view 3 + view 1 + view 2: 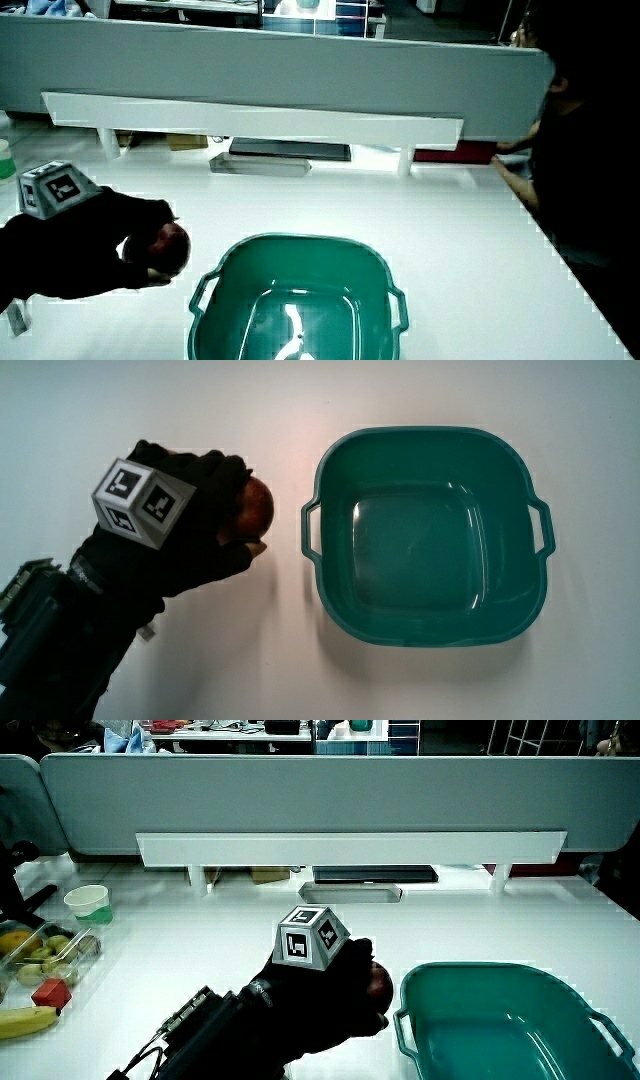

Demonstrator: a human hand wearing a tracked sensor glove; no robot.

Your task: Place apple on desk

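Note:
A red apple (256,506) is held in the gloved hand (205,510), whose fingers curl around it beside the teal basin (431,622). The patterned cube (142,501) sits on the back of the hand. In both side views the apple (379,981) (168,244) shows between the curled fingers, close to the white desk (270,650). I cannot tell whether the apple touches the desk. The basin holds nothing.
In a side view a clear box of fruit (45,955), a banana (28,1021) and a small white cup (88,903) stand near the table's edge. A low white shelf (350,849) and a dark keyboard (374,874) lie by the grey partition (320,790).

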